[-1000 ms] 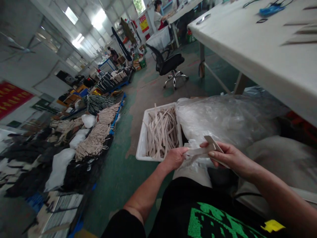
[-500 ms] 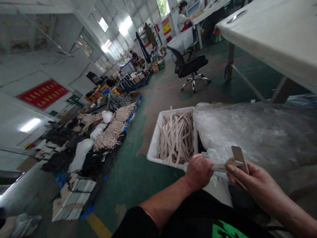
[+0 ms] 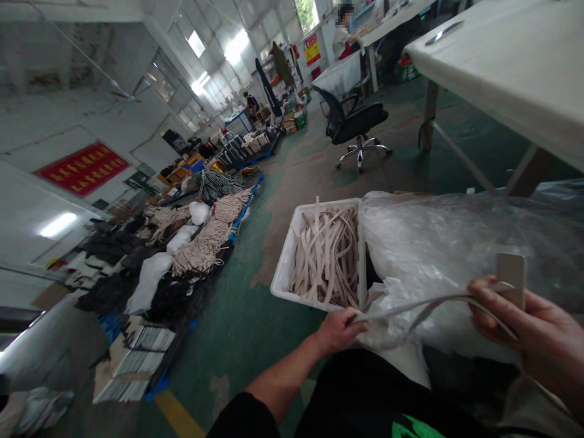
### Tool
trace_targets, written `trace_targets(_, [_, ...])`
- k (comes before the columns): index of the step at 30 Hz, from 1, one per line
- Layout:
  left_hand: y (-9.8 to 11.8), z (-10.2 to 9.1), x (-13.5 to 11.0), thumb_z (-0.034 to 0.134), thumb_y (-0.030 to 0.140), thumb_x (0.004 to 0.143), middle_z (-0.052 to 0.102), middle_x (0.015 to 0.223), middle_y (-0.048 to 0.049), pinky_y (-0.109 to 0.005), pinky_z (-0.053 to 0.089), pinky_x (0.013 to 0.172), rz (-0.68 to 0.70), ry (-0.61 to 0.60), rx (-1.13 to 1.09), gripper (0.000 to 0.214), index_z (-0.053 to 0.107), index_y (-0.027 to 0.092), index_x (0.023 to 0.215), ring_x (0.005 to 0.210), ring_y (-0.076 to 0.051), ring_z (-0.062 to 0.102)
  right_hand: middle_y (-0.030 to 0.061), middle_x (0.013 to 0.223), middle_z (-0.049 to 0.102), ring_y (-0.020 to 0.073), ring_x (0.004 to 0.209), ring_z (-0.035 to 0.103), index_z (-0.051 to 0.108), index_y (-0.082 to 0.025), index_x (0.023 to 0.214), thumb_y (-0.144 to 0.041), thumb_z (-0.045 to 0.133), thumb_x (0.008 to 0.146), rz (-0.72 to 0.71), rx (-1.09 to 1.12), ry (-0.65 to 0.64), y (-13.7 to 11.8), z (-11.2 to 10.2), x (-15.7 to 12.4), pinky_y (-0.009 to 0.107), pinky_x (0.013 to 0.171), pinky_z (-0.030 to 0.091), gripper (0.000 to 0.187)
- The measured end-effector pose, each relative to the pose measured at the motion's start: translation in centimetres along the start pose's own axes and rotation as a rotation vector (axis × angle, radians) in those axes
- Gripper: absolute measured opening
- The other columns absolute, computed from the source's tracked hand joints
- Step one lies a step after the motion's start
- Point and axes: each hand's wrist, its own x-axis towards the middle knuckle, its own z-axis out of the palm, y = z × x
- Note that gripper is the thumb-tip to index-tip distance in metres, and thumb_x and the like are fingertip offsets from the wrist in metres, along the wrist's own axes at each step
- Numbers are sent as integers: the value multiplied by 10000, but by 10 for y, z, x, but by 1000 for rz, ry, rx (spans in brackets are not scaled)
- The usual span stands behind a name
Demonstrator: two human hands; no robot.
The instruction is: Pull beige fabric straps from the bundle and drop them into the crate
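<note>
My left hand [image 3: 338, 329] is closed on one end of a pale beige strap [image 3: 429, 302], just below the near edge of a white plastic bin [image 3: 283, 265] filled with several similar straps. My right hand [image 3: 524, 319] is closed on the strap's other end, with a flat squared tab sticking up above the fingers. The strap sags in a loop between my hands, in front of a large clear plastic bag [image 3: 456, 243]. My lap, in black clothing, lies below.
A white-topped work table [image 3: 511, 67] stands at upper right, with a black office chair [image 3: 353, 121] beyond. Piles of corded and dark goods [image 3: 201, 243] line the green floor at left. A person sits at a far table [image 3: 342, 30].
My hands have drawn apart, the right one moving right, and the strap now stretches out between them. The camera view shifted slightly.
</note>
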Motion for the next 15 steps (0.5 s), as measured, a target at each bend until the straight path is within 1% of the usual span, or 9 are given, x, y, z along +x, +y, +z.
trace_targets(2, [-7,-14,-7,753,586,788,636,710,-22,-303,452,708,-148,-13,-299,419,665,176,805,683,-166,579,-13,546,533,152,506,440,696,-246,942,-792,847,496,37,-43,-8,0,-5,7,264,440,365,721])
trace_targets(3, [-9,-23,-9,797,608,737,619,686,-12,-293,454,675,-207,7,-483,468,659,167,808,637,-148,563,-6,558,555,159,501,446,703,-244,1008,-786,832,512,58,-79,-33,0,-4,9,271,431,372,747])
trace_targets(4, [-8,-35,-10,840,616,686,592,664,5,-279,456,641,-243,61,-668,508,650,162,811,590,-123,535,7,577,589,164,491,448,704,-241,1059,-779,808,536,76,-118,-69,0,-3,10,283,423,380,758])
trace_targets(6, [2,-66,-11,904,572,631,529,648,48,-231,454,588,-227,247,-968,527,631,165,823,526,-67,462,50,646,686,171,463,447,711,-242,1080,-753,749,589,96,-203,-122,1,2,10,310,415,402,710])
trace_targets(8, [21,-103,-9,899,475,699,502,675,69,-167,440,558,-119,438,-1132,435,622,173,846,512,-26,418,87,753,769,183,454,471,730,-257,1028,-719,710,602,97,-268,-137,0,5,9,339,430,451,628])
trace_targets(9, [34,-122,-9,862,430,765,507,691,71,-143,429,541,-49,513,-1170,362,621,178,861,512,-18,415,97,812,794,192,465,492,744,-265,987,-709,693,609,85,-293,-134,-1,5,8,352,448,482,585])
trace_targets(11, [59,-159,-9,783,363,863,557,745,57,-124,425,522,84,613,-1158,234,636,193,929,537,-20,451,107,919,812,198,491,519,776,-271,872,-708,658,629,43,-340,-122,-1,3,8,366,471,525,514])
trace_targets(13, [83,-191,-10,769,298,872,626,824,40,-120,424,511,202,699,-1049,181,634,212,957,587,-30,514,115,1031,808,191,513,535,796,-263,782,-714,624,663,0,-384,-130,1,0,10,365,483,553,497])
trace_targets(15, [101,-217,-9,804,258,826,667,878,42,-126,424,506,302,753,-882,248,627,248,999,611,-41,555,122,1007,811,185,495,536,805,-254,758,-725,584,694,-37,-435,-117,5,-2,14,357,466,561,524])
